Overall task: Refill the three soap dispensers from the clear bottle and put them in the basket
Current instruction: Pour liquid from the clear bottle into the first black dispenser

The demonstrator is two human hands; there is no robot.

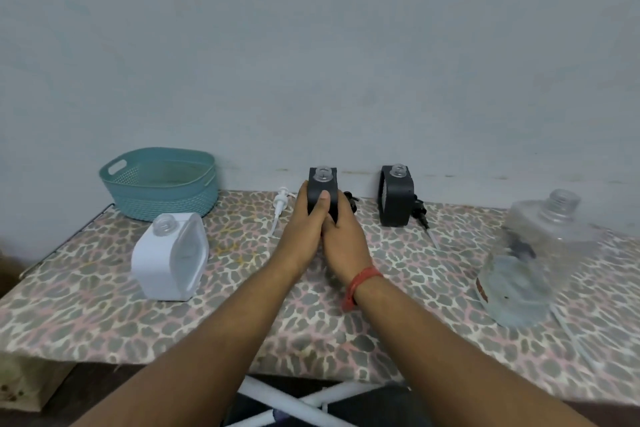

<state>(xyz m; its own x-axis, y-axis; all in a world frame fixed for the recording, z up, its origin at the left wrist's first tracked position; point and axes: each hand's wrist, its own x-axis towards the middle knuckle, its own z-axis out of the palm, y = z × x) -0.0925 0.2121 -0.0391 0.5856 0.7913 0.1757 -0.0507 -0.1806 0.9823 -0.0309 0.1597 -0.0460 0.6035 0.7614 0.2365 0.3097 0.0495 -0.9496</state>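
On the patterned table (104,315), far left by the wall: teal basket (159,180), nothing visible inside. Just in front, white dispenser (169,258), neck open, with its white pump (278,206) lying loose further right. At centre, left hand (304,218) and right hand (341,229) wrapped together round a black dispenser (322,189), fingers curled on its sides, left thumb up the front; neck uncapped. Best kept upright and brought towards the clear bottle for filling, probably with one hand freed to pour. Further right, second black dispenser (396,196), also open, a dark pump (420,211) beside it. Far right, clear bottle (533,260), cap off, partly full. Both loose pumps near enough to be knocked.
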